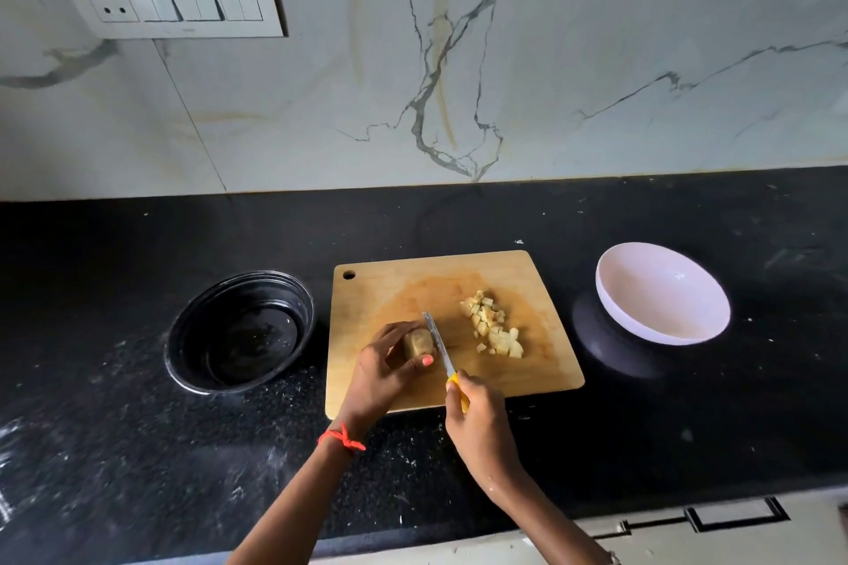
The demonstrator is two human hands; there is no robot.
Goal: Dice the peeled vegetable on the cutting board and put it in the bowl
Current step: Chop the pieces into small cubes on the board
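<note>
One potato chunk (418, 343) is gripped by the left hand (383, 374), one knife (438, 346) by the right hand (477, 422); two bowls, white bowl (661, 296) and black bowl (241, 330), nothing seen inside.

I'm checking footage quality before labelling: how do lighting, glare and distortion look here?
Head view: dim and uneven, the black speckled countertop dark towards the corners; a soft highlight inside the white round bowl, faint sheen in the black round bowl; wide-angle bending curves the counter's back edge; the diced pale vegetable pieces on the wooden cutting board stay reasonably sharp.

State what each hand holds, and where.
Left hand grips the vegetable around its end; right hand holds the knife by its yellow handle.
</note>
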